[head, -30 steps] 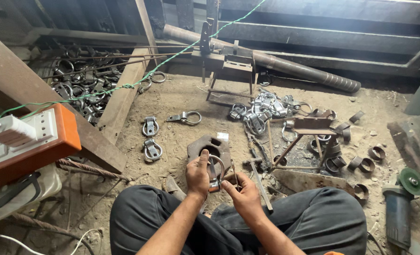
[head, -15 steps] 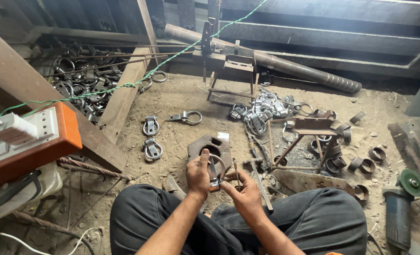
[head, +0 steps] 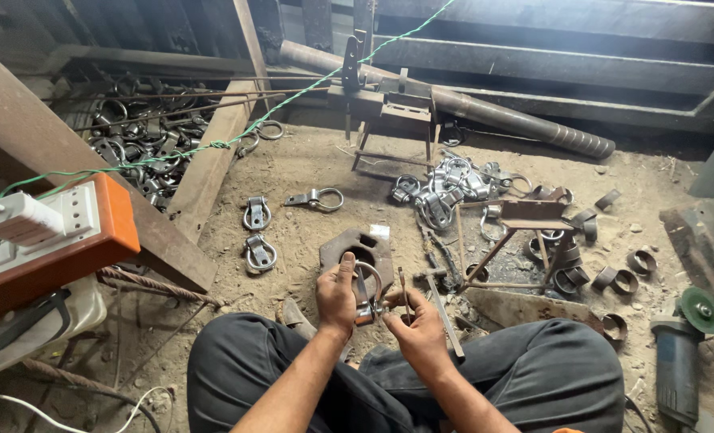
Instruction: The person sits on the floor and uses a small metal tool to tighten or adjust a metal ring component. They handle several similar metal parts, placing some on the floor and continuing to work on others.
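We pinch the ring clamp (head: 367,290) upright in our left hand (head: 337,295). Our right hand (head: 415,322), just beside it, pinches a thin rod (head: 406,293), also upright.

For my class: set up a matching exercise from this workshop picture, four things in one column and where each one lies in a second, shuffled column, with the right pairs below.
Things:
1. angle grinder
2. orange socket box
3. metal ring part
4. long rusty pipe

Places:
A. at the far edge of the floor, top of the picture
B. between the left hand and right hand
C. at the bottom right
D. at the left edge, with a white plug in it

Pairs: 1-C, 2-D, 3-B, 4-A
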